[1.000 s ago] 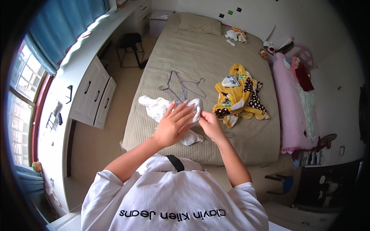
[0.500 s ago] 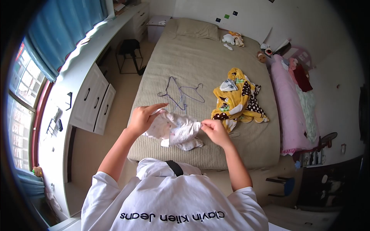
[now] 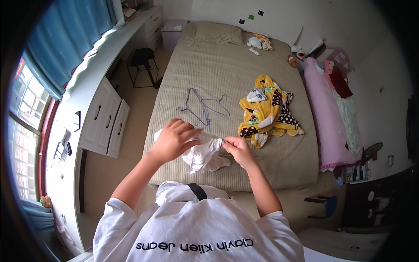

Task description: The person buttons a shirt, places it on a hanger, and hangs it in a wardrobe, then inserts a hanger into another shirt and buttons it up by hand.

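1. White garment [image 3: 202, 156]: this lay bunched near the foot of the bed [image 3: 174, 65], beneath and between the two hands, its right-hand edge drawn toward the right hand.
2. Right hand [image 3: 238, 151]: thumb and forefinger were closed in a pinch on the garment's edge.
3. Left hand [image 3: 173, 139]: this was placed over the garment's left part, palm down, thumb and forefinger parted; whether the other fingers gripped cloth could not be told.
4. Wire hangers [image 3: 203, 107]: these lay flat on the bedspread, just beyond the garment, partly overlapping.
5. Yellow patterned textile [image 3: 264, 111]: this lay crumpled to the right of the hangers, with a small white patterned item [image 3: 257, 94] on top.
6. Pillow [image 3: 218, 33] and plush toys [image 3: 260, 42]: these occupied the far end of the bed.
7. Surroundings: a black stool [image 3: 142, 57] and white cabinets [image 3: 101, 115] stood to the left; a pink cover [image 3: 323, 118] lay to the right.
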`<state>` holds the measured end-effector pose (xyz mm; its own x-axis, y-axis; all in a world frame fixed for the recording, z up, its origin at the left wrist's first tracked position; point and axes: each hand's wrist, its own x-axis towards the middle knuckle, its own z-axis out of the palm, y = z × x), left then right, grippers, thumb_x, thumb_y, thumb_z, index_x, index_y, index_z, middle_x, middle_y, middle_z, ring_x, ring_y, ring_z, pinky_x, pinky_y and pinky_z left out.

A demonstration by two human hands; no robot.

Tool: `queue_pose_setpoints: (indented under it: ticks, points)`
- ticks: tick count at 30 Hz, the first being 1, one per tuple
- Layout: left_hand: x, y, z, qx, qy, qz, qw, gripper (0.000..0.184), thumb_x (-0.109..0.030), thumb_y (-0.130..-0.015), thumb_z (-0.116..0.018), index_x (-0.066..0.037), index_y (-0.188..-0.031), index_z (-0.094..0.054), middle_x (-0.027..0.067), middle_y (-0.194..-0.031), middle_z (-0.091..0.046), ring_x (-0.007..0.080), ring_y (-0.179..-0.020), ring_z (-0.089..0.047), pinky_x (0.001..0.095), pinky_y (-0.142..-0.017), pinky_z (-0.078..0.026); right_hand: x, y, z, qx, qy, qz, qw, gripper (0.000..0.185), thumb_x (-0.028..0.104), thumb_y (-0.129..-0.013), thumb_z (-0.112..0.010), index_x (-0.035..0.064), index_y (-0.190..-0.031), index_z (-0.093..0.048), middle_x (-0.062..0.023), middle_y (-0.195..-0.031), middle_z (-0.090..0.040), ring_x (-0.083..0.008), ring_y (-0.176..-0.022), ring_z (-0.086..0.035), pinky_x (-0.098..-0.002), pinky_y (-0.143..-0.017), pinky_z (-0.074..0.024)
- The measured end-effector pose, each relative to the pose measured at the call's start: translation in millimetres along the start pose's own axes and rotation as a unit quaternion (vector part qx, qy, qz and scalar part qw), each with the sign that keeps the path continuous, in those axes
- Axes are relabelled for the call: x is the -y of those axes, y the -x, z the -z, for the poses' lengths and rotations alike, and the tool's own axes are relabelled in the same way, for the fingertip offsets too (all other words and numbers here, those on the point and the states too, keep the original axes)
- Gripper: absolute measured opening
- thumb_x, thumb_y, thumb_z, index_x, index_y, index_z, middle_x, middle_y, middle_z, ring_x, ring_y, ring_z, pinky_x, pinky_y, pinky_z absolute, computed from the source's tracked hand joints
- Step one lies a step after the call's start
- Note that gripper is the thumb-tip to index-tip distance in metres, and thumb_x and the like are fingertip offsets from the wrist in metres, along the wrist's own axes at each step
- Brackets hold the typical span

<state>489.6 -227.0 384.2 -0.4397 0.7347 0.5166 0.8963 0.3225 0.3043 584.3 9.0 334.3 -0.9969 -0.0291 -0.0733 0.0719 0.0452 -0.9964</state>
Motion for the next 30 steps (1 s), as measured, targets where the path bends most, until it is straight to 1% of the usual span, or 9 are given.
queue_pose_setpoints:
  ticks: [2, 5, 11, 12, 14, 17, 26, 28, 30]
  points:
    - [-1, 4, -10, 0.019, 0.039, 0.028, 0.999, 0.019, -0.02, -0.076, -0.067, -0.011, -0.093, -0.068, 0.001, -0.079, -0.061, 0.0207, -0.081, -0.058, 0.0348, -0.08, -0.045, 4, 0, -5, -0.002, 0.027, 0.014, 1.0, 0.016, 0.011, -0.091, -0.056, -0.0034, -0.085, -0.062, 0.0066, -0.065, -0.046, -0.0027, -0.06, -0.037, -0.0201, -0.053, -0.0299]
    - [1, 4, -14, 0.004, 0.006, -0.053, 0.999, 0.015, -0.014, -0.073, -0.067, -0.01, -0.087, -0.069, 0.0, -0.076, -0.062, 0.0192, -0.079, -0.058, 0.0352, -0.076, -0.046, 10, 1, -7, 0.017, 0.024, -0.012, 0.999, 0.015, 0.009, -0.09, -0.055, -0.0035, -0.088, -0.062, 0.0058, -0.068, -0.048, -0.0022, -0.061, -0.038, -0.0192, -0.053, -0.031]
    - [-5, 5, -21, -0.046, 0.032, -0.018, 0.998, 0.011, -0.01, -0.072, -0.067, -0.009, -0.083, -0.067, 0.0027, -0.082, -0.066, 0.0206, -0.078, -0.062, 0.0342, -0.074, -0.048, 10, -2, -12, 0.029, 0.01, -0.001, 1.0, 0.011, 0.006, -0.091, -0.052, -0.0034, -0.089, -0.058, 0.0031, -0.075, -0.053, -0.0024, -0.066, -0.043, -0.0206, -0.056, -0.0351]
    - [-8, 3, -25, -0.051, 0.034, -0.02, 0.998, 0.012, -0.01, -0.072, -0.066, -0.009, -0.083, -0.067, 0.0027, -0.081, -0.066, 0.0209, -0.077, -0.062, 0.034, -0.072, -0.048, 7, -4, -17, 0.029, 0.146, 0.026, 0.989, 0.009, 0.005, -0.091, -0.052, -0.0031, -0.089, -0.055, 0.0008, -0.075, -0.055, -0.0029, -0.07, -0.047, -0.0216, -0.058, -0.0378]
    - [-15, 1, -32, -0.059, 0.039, -0.025, 0.997, 0.013, -0.009, -0.07, -0.066, -0.009, -0.083, -0.067, 0.0028, -0.078, -0.065, 0.0214, -0.074, -0.062, 0.0337, -0.07, -0.049, 8, -4, -23, 0.001, 0.209, 0.069, 0.975, 0.01, 0.008, -0.091, -0.052, -0.0007, -0.092, -0.056, -0.0114, -0.072, -0.062, -0.0103, -0.064, -0.057, -0.0262, -0.058, -0.0437]
    - [-10, 3, -30, -0.035, 0.054, 0.008, 0.998, 0.014, -0.01, -0.072, -0.066, -0.007, -0.086, -0.066, 0.0046, -0.08, -0.065, 0.0224, -0.074, -0.064, 0.034, -0.066, -0.05, -12, -9, -23, -0.031, 0.03, 0.087, 0.995, 0.008, 0.007, -0.09, -0.053, 0.0015, -0.095, -0.053, -0.0107, -0.065, -0.059, -0.0107, -0.058, -0.055, -0.0264, -0.055, -0.0417]
    - [-17, -2, -31, 0.127, -0.012, 0.001, 0.992, 0.031, -0.027, -0.086, -0.059, -0.008, -0.11, -0.056, 0.0042, -0.084, -0.065, 0.0233, -0.07, -0.064, 0.0352, -0.063, -0.05, 13, -8, -31, -0.048, 0.141, 0.108, 0.983, 0.016, 0.005, -0.087, -0.055, 0.004, -0.1, -0.046, -0.005, -0.056, -0.057, -0.0133, -0.049, -0.052, -0.0294, -0.049, -0.0373]
    - [-14, -2, -33, 0.216, -0.012, 0.048, 0.975, 0.031, -0.026, -0.086, -0.058, -0.008, -0.111, -0.054, 0.0048, -0.086, -0.065, 0.0234, -0.07, -0.064, 0.0352, -0.059, -0.05, 11, -8, -28, -0.027, 0.118, 0.083, 0.989, 0.022, 0.004, -0.085, -0.056, 0.0047, -0.105, -0.047, -0.0069, -0.067, -0.062, -0.0187, -0.059, -0.057, -0.0292, -0.057, -0.0427]
    - [-8, 0, -34, 0.161, -0.033, 0.034, 0.986, 0.026, -0.024, -0.084, -0.059, -0.01, -0.105, -0.056, 0.0042, -0.082, -0.066, 0.0235, -0.066, -0.064, 0.0345, -0.055, -0.049, 16, -6, -29, -0.012, 0.099, 0.074, 0.992, 0.028, 0.006, -0.084, -0.057, 0.0041, -0.11, -0.048, -0.0092, -0.078, -0.065, -0.0221, -0.075, -0.062, -0.0309, -0.067, -0.0466]
